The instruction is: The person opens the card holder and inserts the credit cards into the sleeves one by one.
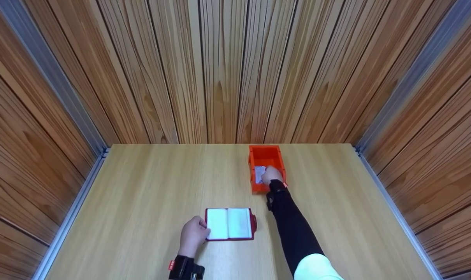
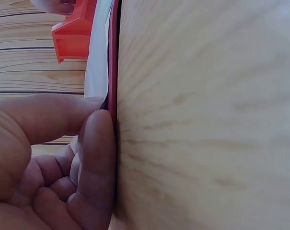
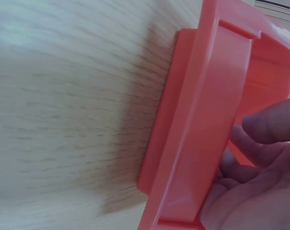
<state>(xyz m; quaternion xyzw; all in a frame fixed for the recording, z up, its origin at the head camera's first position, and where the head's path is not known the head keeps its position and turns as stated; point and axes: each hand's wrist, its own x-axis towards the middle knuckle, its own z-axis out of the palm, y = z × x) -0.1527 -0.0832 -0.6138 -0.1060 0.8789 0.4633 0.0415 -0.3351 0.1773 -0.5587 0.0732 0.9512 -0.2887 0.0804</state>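
Note:
A small notebook (image 1: 238, 223) with a red cover lies spread on the table, its blank white pages facing up and a clasp tab at its right side. My left hand (image 1: 194, 233) pinches its left edge, thumb over the page and a curled finger against the red cover (image 2: 113, 62) in the left wrist view. Farther off, my right hand (image 1: 271, 175) reaches down into an orange plastic bin (image 1: 267, 151), beside a pale printed paper (image 1: 259, 174). In the right wrist view its thumb stands apart from the loosely bent fingers (image 3: 252, 148), partly hidden by the bin's wall.
Bin and notebook both rest on a light wooden tabletop (image 1: 150, 186). Wood-plank walls (image 1: 220, 77) rise behind and at both sides, with metal rails (image 1: 74, 217) along the table's side edges. The bin stands near the back wall.

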